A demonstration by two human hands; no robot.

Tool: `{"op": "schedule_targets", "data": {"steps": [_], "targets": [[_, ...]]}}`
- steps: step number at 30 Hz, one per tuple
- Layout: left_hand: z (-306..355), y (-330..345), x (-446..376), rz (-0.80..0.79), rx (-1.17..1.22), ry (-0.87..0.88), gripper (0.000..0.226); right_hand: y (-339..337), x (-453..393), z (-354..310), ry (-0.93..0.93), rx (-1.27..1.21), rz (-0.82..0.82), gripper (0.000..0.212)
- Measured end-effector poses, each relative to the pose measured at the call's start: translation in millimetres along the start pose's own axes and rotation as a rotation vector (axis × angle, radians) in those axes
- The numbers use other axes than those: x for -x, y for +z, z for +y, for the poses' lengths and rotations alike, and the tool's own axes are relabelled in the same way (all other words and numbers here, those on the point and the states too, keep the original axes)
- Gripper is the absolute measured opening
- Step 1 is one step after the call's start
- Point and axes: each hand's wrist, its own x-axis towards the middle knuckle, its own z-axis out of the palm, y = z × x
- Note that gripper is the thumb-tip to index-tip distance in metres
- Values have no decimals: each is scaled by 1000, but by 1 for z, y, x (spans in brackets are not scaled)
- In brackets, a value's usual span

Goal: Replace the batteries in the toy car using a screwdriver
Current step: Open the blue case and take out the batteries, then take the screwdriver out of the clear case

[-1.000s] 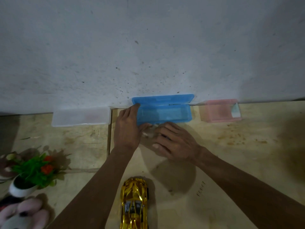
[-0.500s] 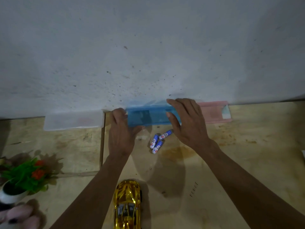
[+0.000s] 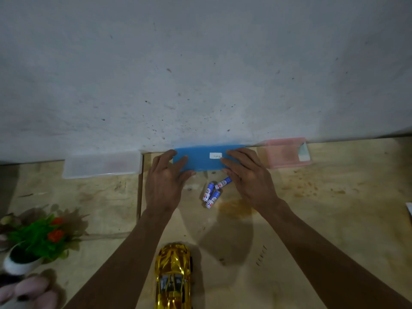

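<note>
Dim, lit from above-front, soft arm shadows on table (image 3: 334,219), dark vignetted corners, wide-angle bowing, blurry bottom-left edge

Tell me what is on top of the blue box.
Both hands press on the blue box: the left hand and right hand. A small white label sits between them. The lid is closed, hiding the inside.

Three batteries (image 3: 213,192) are lying between both wrists, just before the blue case (image 3: 201,160) backing against the wall (image 3: 200,74). Bare bench (image 3: 334,219) is stretching rightward, while the gold toy car (image 3: 174,275) is blocking the near centre.
</note>
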Motion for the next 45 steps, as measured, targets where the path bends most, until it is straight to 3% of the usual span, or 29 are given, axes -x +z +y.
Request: {"op": "schedule_targets", "data": {"steps": [4, 8, 11, 13, 16, 19, 25, 29, 34, 41, 45], "targets": [[-2, 2, -2, -38, -32, 7, 43, 3, 3, 1, -12, 7, 6, 25], [0, 2, -2, -50, -45, 9, 56, 4, 3, -2, 9, 1, 21, 24], [4, -1, -2, -73, -68, -8, 50, 1, 3, -5, 11, 10, 16, 23], [7, -4, -1, -92, -104, -19, 39, -4, -3, -11, 45, 40, 13, 21], [10, -13, 3, -149, -145, 3, 46, -12, -18, -28, 119, 80, -5, 17], [2, -29, 11, -155, -53, -61, 49, -15, -31, -56, 203, -41, 4, 13], [-46, -83, 43, -16, 9, -207, 43, 0, -40, -163, 404, -479, -11, 8], [-90, -116, 54, 3, -56, -309, 47, 33, -46, -227, 682, -728, -67, 16], [-154, -145, 43, -63, -111, -334, 52, 87, -75, -288, 1117, -791, -18, 15], [-198, -142, 7, -151, -164, -188, 58, 147, -123, -328, 1517, -852, 345, 35], [-219, -131, 2, -185, -130, -78, 50, 167, -126, -335, 1639, -911, 510, 39]]}}
